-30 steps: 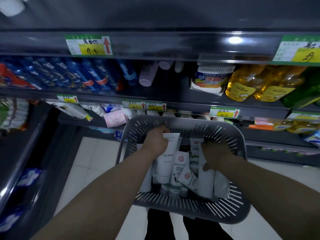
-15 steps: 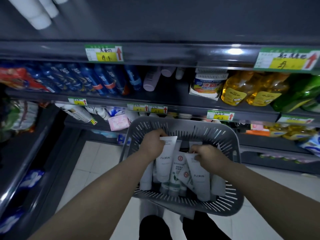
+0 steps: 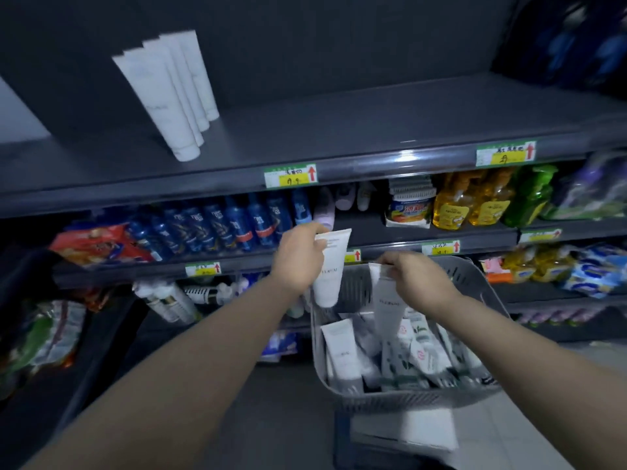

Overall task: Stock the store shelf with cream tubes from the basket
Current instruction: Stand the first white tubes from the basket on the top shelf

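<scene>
Your left hand [image 3: 298, 262] grips one white plastic cream tube [image 3: 330, 269], cap down; your right hand [image 3: 415, 281] pinches another [image 3: 388, 308] above the grey slotted plastic basket [image 3: 407, 398]; more tubes inside; four stand on the dark top shelf [image 3: 339, 130].

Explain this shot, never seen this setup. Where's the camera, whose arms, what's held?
No machine here: a person wears one wide-angle camera on the head, looking forward and down, so both arms are theirs. The left hand grips a white tube, cap down; the right hand pinches a second tube by its flat end over the grey basket, which holds more tubes. Ahead, the top shelf carries a row of tubes standing cap down; blue bottles line a lower shelf.
</scene>
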The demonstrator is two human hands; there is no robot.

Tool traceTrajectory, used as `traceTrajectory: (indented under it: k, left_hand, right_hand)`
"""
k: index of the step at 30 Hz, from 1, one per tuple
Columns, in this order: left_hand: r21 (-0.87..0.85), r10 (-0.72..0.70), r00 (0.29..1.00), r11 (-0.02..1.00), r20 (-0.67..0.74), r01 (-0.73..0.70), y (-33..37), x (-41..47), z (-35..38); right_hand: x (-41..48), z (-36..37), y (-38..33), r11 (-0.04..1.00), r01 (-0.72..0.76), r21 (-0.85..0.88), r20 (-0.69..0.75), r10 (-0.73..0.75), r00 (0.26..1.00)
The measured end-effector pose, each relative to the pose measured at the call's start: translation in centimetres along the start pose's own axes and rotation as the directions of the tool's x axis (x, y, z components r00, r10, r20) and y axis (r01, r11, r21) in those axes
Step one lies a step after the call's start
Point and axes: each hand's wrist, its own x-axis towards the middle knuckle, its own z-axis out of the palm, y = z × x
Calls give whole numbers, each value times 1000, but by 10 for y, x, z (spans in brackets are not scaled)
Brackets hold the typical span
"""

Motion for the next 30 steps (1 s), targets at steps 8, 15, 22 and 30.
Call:
traceTrajectory:
  k: [8,15,22,30]
  left_hand:
    - [-13,97,966,995,-240,-103,21,2,-122]
    - [67,161,910,987,-382,-146,56,40,-202]
    - [149,117,907,987,-404,-61,70,99,-246]
    - [214,84,906,977,-415,8,59,164,-276]
  right_hand:
    - [-4,-60,-94,995,64,-77,-319,-85,944]
    - [33,-129,-141,982,124,-146,-463,-178,868]
    - [90,-171,-162,970,208,-126,-542,-243,805]
    - [155,-187,-187,957,228,-178,-538,-288,792]
